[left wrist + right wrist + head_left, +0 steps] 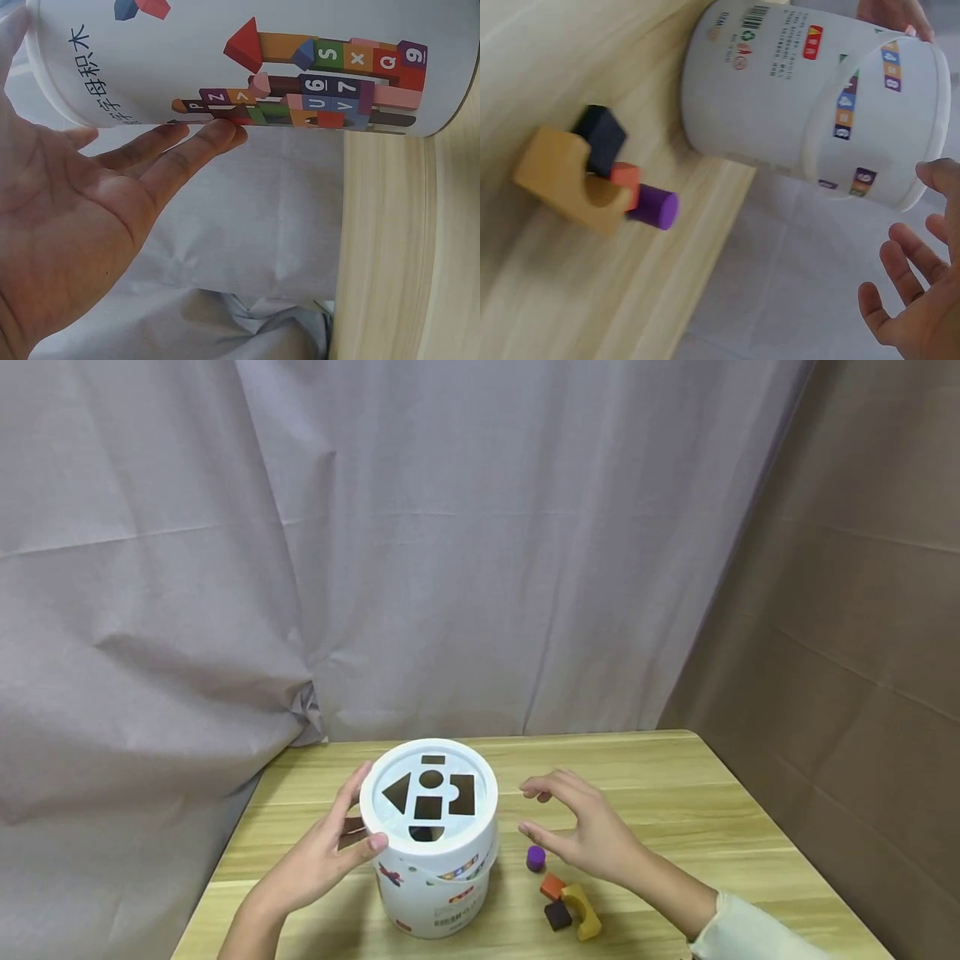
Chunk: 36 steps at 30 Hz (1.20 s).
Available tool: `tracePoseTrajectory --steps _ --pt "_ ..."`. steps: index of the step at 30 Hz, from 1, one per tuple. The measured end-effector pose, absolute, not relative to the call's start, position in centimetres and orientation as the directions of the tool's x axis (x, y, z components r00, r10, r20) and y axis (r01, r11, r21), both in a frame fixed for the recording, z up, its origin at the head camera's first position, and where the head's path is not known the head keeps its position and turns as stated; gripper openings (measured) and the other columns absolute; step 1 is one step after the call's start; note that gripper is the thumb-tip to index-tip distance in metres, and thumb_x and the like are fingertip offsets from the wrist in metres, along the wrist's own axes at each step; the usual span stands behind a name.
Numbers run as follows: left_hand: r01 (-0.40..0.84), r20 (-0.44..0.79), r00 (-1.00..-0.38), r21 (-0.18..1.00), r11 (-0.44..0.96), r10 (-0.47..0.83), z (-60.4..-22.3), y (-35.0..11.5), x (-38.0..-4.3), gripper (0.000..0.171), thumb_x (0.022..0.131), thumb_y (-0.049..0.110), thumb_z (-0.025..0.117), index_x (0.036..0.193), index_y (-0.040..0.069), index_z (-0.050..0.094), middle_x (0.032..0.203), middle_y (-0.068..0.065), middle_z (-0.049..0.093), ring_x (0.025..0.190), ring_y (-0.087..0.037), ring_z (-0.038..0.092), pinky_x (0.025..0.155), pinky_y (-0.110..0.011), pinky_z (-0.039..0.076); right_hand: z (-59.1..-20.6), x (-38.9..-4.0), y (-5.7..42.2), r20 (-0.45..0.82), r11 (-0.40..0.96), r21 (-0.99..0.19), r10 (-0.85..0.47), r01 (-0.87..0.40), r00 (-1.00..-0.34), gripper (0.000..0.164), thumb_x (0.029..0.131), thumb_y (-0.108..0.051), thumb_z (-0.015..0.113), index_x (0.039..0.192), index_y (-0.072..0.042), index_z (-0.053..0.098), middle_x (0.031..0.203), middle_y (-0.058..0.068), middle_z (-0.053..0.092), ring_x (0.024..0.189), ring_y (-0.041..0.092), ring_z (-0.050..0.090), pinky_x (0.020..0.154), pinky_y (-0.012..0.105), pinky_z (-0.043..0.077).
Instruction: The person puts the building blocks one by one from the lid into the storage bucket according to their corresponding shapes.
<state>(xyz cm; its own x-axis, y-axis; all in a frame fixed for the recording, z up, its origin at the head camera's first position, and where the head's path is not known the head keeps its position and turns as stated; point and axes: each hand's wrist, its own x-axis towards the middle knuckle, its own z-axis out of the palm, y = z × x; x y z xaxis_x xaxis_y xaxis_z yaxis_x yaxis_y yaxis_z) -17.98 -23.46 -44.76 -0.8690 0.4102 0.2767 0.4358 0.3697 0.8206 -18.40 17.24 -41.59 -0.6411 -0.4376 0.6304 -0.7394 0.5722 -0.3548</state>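
Note:
A white bucket (431, 902) stands on the table, its white lid (486, 777) cut with shaped holes: triangle, circle, square and others. My left hand (330, 843) is at its left side, thumb at the lid's front rim and fingers spread along the wall. In the left wrist view those fingers (180, 161) are nearly straight against the printed side. To the right of the bucket, my right hand (588, 827) hovers with loosely bent fingers and holds nothing. Below it lie a purple cylinder (536, 859), an orange block (552, 886), a black block (558, 915) and a yellow arch block (583, 912).
The wooden table (675, 793) has its far edge just behind the bucket. A grey curtain (480, 568) hangs behind it, and brownish cloth (847, 652) hangs along the right. The bucket's white handle (821, 112) hangs down against its wall.

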Motion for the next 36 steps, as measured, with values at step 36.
tracePoseTrajectory --steps 36 --pt "0.413 0.254 -0.873 0.838 0.356 0.416 -44.5 -23.3 -17.9 0.097 0.109 0.023 0.073 0.177 0.043 0.007 0.174 -0.025 0.035 0.139 -0.054 0.063 0.102 -0.043 0.065 -49.3 -14.4 25.6 0.177 0.694 -0.544 -0.454 -0.471 -0.873 0.049 0.09 -0.009 0.09 0.135 -0.019 0.074 0.135 0.0 0.073 0.117 0.017 0.069 0.094 0.042 0.065"
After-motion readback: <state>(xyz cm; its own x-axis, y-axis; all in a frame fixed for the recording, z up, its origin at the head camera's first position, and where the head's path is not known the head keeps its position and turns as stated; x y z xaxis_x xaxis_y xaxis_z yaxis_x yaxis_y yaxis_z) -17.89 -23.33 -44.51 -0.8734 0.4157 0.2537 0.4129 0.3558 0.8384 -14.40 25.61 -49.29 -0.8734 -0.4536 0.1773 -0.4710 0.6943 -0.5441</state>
